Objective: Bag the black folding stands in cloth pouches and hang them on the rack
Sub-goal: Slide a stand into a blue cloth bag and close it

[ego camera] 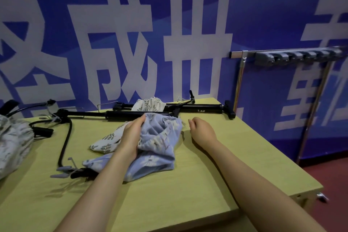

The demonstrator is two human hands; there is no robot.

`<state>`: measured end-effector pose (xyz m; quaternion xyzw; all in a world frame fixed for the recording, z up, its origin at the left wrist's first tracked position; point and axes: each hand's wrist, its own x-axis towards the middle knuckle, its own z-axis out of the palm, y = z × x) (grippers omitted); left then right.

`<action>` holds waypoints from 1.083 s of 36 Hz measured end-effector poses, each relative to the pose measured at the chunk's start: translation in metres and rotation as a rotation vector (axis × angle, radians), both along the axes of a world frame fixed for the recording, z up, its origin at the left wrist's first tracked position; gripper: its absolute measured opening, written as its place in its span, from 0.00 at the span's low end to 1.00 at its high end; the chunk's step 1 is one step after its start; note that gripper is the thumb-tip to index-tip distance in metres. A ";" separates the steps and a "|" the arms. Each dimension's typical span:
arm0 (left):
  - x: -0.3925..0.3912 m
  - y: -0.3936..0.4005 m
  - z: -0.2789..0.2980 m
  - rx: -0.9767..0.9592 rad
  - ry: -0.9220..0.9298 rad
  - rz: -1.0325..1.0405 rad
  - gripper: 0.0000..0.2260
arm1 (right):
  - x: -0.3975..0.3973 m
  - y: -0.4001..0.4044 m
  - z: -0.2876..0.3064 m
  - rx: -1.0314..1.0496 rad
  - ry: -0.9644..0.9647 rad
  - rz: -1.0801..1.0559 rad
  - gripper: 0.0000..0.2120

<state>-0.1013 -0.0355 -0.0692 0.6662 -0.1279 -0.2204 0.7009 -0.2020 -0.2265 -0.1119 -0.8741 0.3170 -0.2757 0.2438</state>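
1. A soft, crumpled blue pouch [158,143] with a pale leaf print lies mid-table and is clutched by the left hand [131,137].
2. The right hand [202,131] is held loosely curled and empty, just right of the pouch.
3. Slim black folding stands [135,114] are laid along the far edge.
4. A cream leaf-print pouch [106,142] is tucked to the left.
5. The smooth yellow-green table [188,194] is bare nearby.
6. A metal rack [282,56] with grey hooks is seen far right.

This looks like a staged work area in a hall: a huge blue banner [131,24] with white Chinese characters behind a plain wooden table [188,184], dark red floor [335,179].
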 end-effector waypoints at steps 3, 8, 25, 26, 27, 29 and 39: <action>-0.007 -0.011 -0.002 0.025 -0.026 0.001 0.13 | -0.005 0.005 0.012 0.214 -0.331 0.050 0.12; -0.022 -0.020 -0.007 0.027 -0.148 -0.080 0.10 | -0.013 0.048 0.035 0.269 -0.540 0.340 0.10; -0.012 -0.008 0.006 -0.214 -0.068 0.114 0.10 | -0.011 0.056 0.030 -0.086 -0.029 0.496 0.12; -0.012 -0.006 0.007 -0.238 -0.050 0.115 0.12 | -0.012 0.055 0.030 -0.107 -0.020 0.489 0.12; -0.011 -0.004 0.008 -0.256 -0.030 0.120 0.15 | -0.014 0.054 0.030 -0.135 -0.015 0.478 0.13; -0.008 0.001 0.011 -0.304 0.027 0.117 0.21 | -0.017 0.051 0.031 -0.173 -0.030 0.446 0.13; 0.009 0.022 0.019 -0.669 0.030 0.121 0.14 | -0.021 0.047 0.036 -0.215 -0.322 0.361 0.11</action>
